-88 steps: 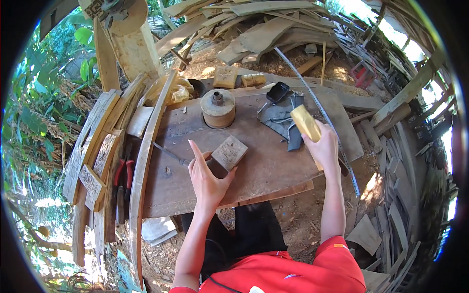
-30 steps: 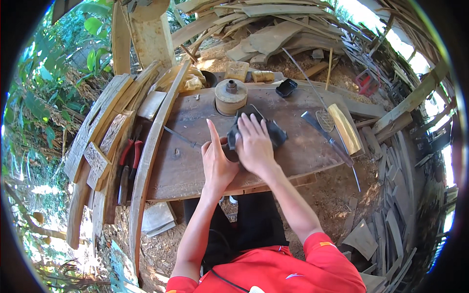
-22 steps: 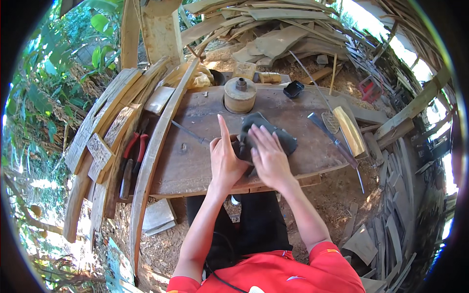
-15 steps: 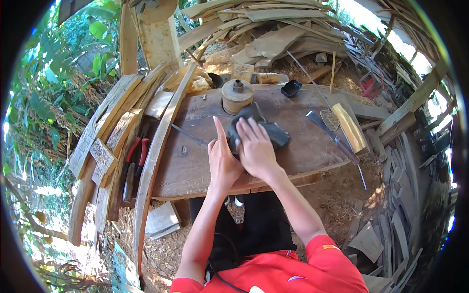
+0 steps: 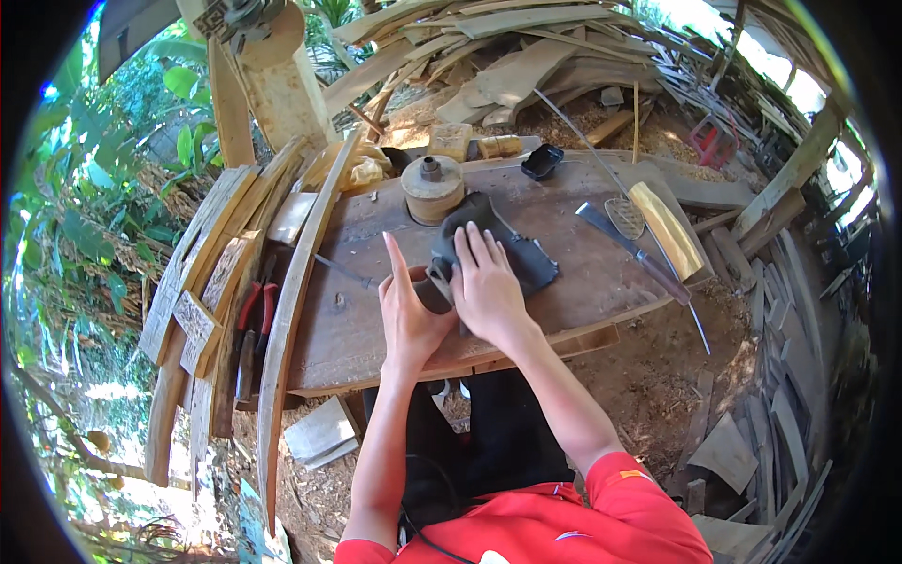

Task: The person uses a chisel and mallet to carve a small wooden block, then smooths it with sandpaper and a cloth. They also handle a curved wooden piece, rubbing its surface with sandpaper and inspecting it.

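Head view: left hand (image 5: 411, 327) grasps wooden block (image 5: 431, 298), 1 finger raised; right hand (image 5: 490, 299), fingers extended, lies on dark cloth (image 5: 529, 261)

A woodworking workshop, partly open to the outside, can be recognised. At the far side, many boards (image 5: 515, 83) are piled. On the right of the wooden table (image 5: 343, 324) a chisel (image 5: 635, 251) is laid; on its left, pliers (image 5: 271, 305) are seen among timber pieces (image 5: 200, 336). Green plants (image 5: 103, 221) are seen at the left.
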Action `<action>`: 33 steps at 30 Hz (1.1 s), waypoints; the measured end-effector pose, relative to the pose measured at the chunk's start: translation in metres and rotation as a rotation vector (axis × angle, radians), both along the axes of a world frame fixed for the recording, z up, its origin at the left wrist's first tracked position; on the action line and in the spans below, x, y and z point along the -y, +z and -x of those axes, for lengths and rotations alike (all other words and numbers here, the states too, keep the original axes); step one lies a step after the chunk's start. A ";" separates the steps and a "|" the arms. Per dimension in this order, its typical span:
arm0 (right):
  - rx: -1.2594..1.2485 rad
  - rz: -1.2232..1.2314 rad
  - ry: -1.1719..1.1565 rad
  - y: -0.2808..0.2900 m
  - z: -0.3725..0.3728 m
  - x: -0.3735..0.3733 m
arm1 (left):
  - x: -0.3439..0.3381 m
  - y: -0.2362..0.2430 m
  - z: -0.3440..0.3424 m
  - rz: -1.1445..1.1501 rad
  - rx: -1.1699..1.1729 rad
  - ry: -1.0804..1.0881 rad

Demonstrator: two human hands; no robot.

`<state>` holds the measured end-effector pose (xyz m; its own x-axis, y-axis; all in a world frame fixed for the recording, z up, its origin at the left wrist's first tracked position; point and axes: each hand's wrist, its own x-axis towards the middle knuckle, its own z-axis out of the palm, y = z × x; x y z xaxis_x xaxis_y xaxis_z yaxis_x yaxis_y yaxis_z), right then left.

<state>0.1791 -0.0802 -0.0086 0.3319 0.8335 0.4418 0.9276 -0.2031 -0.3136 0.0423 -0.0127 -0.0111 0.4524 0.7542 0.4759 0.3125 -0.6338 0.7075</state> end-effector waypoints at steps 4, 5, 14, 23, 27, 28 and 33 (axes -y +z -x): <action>0.031 -0.034 0.202 0.005 0.010 0.043 | 0.000 -0.002 0.000 -0.075 0.027 -0.024; -0.021 -0.060 0.223 0.005 0.011 0.052 | 0.000 -0.001 0.001 -0.110 0.006 -0.069; -0.208 -0.310 0.147 0.021 0.015 0.067 | 0.007 0.006 0.002 -0.293 -0.040 -0.236; -0.457 -0.417 0.138 0.013 -0.010 0.000 | 0.012 0.011 0.004 0.040 0.045 -0.226; -0.719 -0.555 0.133 0.003 -0.002 -0.007 | 0.008 0.006 0.012 0.065 0.094 -0.258; -0.799 -0.599 0.125 0.000 -0.004 -0.006 | 0.006 0.006 0.010 0.088 0.101 -0.272; -0.846 -0.611 0.087 -0.018 0.020 0.002 | 0.003 0.003 0.012 0.046 0.013 -0.275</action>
